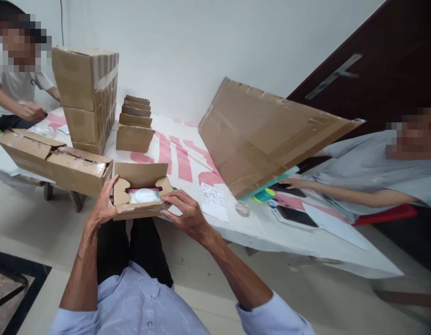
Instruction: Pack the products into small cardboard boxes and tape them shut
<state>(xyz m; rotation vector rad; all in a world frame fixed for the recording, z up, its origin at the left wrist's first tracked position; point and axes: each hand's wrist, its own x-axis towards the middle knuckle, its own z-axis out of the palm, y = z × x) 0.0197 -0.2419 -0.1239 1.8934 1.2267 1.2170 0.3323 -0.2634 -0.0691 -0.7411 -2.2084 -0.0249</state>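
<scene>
A small open cardboard box sits at the near edge of the table, above my lap. A white round item lies inside it on pink lining. My left hand grips the box's left side, fingers curled on the left flap. My right hand holds the right side, fingers pressed along the front edge and right flap. The rear lid flap stands up.
A long carton lies left; stacked taped cartons and a row of small folded boxes stand behind. A large cardboard sheet leans at right. Two other people sit at the table; a phone lies near one.
</scene>
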